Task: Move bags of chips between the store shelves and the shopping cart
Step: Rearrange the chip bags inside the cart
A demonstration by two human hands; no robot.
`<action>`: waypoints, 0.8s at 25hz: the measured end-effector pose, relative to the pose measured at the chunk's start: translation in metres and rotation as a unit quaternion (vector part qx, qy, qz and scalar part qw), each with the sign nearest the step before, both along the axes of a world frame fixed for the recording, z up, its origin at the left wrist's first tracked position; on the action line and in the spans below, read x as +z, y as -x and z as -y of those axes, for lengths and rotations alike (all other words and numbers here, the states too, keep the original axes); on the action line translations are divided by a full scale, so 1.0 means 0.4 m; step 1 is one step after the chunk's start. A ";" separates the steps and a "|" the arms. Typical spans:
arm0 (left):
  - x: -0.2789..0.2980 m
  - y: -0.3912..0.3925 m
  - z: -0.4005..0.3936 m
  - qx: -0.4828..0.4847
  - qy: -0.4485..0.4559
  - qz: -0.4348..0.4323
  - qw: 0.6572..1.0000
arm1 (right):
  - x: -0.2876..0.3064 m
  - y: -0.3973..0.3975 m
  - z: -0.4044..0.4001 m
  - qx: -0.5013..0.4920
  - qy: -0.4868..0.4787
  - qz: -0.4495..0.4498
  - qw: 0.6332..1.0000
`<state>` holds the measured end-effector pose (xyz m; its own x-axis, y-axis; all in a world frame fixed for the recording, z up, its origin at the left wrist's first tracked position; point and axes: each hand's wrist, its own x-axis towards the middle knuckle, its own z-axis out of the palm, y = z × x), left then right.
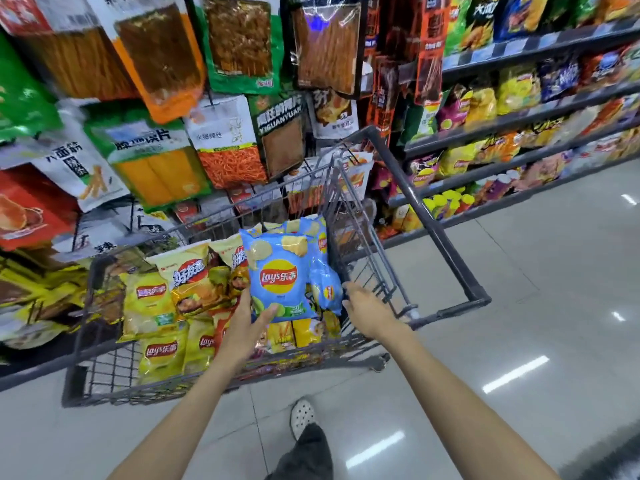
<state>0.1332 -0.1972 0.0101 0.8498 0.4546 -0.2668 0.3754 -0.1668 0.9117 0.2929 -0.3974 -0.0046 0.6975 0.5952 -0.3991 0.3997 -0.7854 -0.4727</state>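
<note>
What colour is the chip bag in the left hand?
Light blue bag, held by the left hand; head view.
</note>
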 end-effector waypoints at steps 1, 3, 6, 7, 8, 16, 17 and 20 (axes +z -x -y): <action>-0.014 -0.009 -0.016 0.012 0.001 -0.008 1.000 | -0.024 -0.020 -0.017 0.007 0.017 -0.016 1.000; -0.030 -0.028 -0.034 0.040 0.015 -0.025 0.999 | -0.071 -0.062 -0.043 0.019 0.040 -0.032 0.999; -0.061 -0.044 -0.062 0.048 0.019 -0.039 0.998 | -0.140 -0.116 -0.072 0.041 0.061 -0.042 0.996; -0.068 -0.045 -0.070 0.055 0.025 -0.041 0.997 | -0.161 -0.125 -0.087 0.051 0.068 -0.049 0.995; -0.085 -0.038 -0.085 0.067 0.028 -0.047 0.996 | -0.176 -0.128 -0.106 0.060 0.072 -0.057 0.994; -0.099 -0.018 -0.117 0.166 0.018 -0.081 0.983 | -0.247 -0.138 -0.226 0.090 0.071 0.051 0.992; -0.102 -0.008 -0.124 0.183 0.013 -0.087 0.979 | -0.257 -0.131 -0.228 0.109 0.076 0.059 0.989; -0.113 0.021 -0.129 0.192 0.008 -0.082 0.978 | -0.297 -0.097 -0.219 0.130 0.073 0.092 0.985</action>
